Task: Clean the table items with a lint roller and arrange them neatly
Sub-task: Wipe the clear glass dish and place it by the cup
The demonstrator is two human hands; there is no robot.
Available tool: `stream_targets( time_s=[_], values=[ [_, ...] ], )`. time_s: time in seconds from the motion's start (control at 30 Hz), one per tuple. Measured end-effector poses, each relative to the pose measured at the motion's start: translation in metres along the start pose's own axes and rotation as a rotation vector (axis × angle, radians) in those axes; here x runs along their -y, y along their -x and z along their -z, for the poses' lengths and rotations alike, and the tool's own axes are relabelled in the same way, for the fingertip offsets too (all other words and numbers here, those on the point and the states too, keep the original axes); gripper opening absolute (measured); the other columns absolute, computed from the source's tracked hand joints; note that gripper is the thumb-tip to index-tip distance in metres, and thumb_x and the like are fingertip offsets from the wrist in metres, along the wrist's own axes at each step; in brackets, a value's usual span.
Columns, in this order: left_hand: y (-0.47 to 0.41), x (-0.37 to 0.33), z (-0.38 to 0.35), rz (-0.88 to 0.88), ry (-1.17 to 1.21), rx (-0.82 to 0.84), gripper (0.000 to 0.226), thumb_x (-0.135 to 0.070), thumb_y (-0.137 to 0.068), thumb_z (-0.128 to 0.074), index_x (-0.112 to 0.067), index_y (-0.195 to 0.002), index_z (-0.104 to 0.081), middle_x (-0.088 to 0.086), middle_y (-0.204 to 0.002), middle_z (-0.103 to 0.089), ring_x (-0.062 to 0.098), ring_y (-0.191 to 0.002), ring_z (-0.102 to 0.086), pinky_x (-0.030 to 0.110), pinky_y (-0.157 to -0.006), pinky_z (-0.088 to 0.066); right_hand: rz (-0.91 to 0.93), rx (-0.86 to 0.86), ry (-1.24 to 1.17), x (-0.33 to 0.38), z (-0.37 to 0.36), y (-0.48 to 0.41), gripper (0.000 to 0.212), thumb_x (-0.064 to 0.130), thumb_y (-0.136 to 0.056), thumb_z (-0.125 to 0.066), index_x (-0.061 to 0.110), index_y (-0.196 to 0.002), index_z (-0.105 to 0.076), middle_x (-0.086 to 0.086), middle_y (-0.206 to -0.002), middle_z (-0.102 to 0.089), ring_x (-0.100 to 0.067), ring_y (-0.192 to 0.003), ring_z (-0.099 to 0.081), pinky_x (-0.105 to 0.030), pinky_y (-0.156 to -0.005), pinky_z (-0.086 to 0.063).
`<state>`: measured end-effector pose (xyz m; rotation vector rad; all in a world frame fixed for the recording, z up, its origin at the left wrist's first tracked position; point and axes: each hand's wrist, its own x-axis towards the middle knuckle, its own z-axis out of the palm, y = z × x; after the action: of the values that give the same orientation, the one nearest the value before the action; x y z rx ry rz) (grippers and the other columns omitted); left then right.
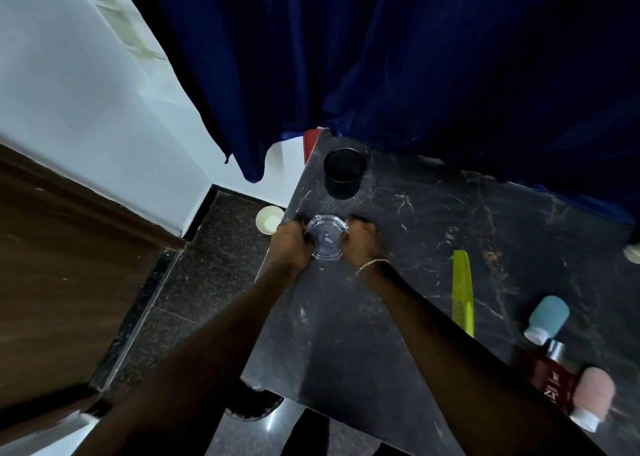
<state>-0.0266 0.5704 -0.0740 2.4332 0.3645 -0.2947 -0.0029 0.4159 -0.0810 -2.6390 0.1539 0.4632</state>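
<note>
A clear round plastic lid or dish [325, 239] lies near the left edge of the dark marble table [433, 247]. My left hand [291, 242] grips its left rim and my right hand [363, 240] grips its right rim, fingers curled round it. A black cup [344, 173] stands upright just beyond the dish. No lint roller is in view.
A yellow-green comb [463, 291] lies to the right. At the near right corner lie a teal-capped bottle [547, 318], a dark red bottle [550, 376] and a pink-capped bottle [594, 398]. A blue curtain [381, 57] hangs behind the table. A white bowl [269, 219] sits on the floor.
</note>
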Motion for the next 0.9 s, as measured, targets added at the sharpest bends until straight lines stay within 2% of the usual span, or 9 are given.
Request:
stream_targets(
  time_s=[0.13,0.47,0.6,0.8,0.9],
  values=[
    [-0.006,0.003,0.001,0.003,-0.037,0.0,0.024,-0.02,-0.085,-0.065,-0.009,-0.106,-0.064,0.024,-0.102,-0.072,0.048,-0.099,-0.066,0.046,-0.082,-0.055,0.015,-0.004,-0.002,0.004,-0.004,-0.004,0.022,0.015,-0.093,-0.054,0.007,-0.111,-0.063,-0.019,-0.12,-0.067,-0.039,-0.109,-0.068,-0.041,-0.089,-0.056],
    [-0.015,0.009,0.003,0.006,-0.018,0.009,0.02,-0.017,-0.083,-0.066,-0.006,-0.1,-0.066,0.022,-0.101,-0.071,0.045,-0.098,-0.065,0.051,-0.084,-0.056,0.016,-0.029,-0.013,0.008,-0.008,-0.008,0.022,0.014,-0.091,-0.055,0.007,-0.11,-0.064,-0.019,-0.119,-0.068,-0.038,-0.11,-0.067,-0.04,-0.09,-0.055],
    [-0.015,0.01,0.004,0.029,0.002,0.013,0.017,-0.015,-0.081,-0.066,-0.009,-0.096,-0.064,0.02,-0.099,-0.071,0.045,-0.096,-0.066,0.049,-0.083,-0.056,0.001,-0.01,-0.004,0.01,-0.008,-0.01,0.024,0.012,-0.091,-0.054,0.007,-0.112,-0.064,-0.018,-0.122,-0.068,-0.037,-0.114,-0.066,-0.039,-0.092,-0.053],
    [-0.018,0.013,0.003,0.056,-0.009,0.019,0.025,-0.015,-0.082,-0.063,-0.008,-0.107,-0.066,0.022,-0.103,-0.072,0.046,-0.099,-0.066,0.047,-0.085,-0.057,-0.009,0.005,0.003,0.012,-0.008,-0.011,0.025,0.014,-0.092,-0.053,0.008,-0.113,-0.064,-0.018,-0.122,-0.067,-0.037,-0.114,-0.065,-0.04,-0.093,-0.053],
    [-0.02,0.015,0.002,0.074,-0.013,0.029,0.025,-0.014,-0.082,-0.063,-0.009,-0.106,-0.066,0.021,-0.103,-0.071,0.044,-0.1,-0.066,0.047,-0.087,-0.057,-0.006,-0.002,-0.006,0.01,-0.01,-0.01,0.024,0.015,-0.092,-0.053,0.009,-0.112,-0.064,-0.017,-0.121,-0.068,-0.037,-0.114,-0.066,-0.041,-0.093,-0.053]
  ],
)
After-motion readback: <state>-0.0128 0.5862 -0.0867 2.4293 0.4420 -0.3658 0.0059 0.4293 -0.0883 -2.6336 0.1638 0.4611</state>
